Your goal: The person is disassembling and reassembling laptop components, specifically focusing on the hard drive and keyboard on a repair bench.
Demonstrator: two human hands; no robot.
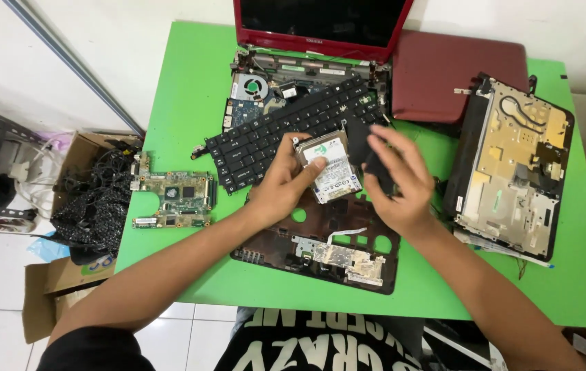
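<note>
Silver hard drive (330, 168), long axis seemingly running away, between left hand (280, 185) and right hand (399, 182).

Flat rectangular silver metal hard drive with white label (328, 167) being held above green table, tilted, label side facing up toward camera, upper end lying over lower edge of detached black keyboard. Left hand (280, 187) gripping its left edge, thumb resting on label face. Thin black flexible sheet piece (373, 154) sitting at drive's right edge, partly bent, being pinched in fingers of right hand (403, 184). Whether sheet is touching drive cannot be told.
</note>
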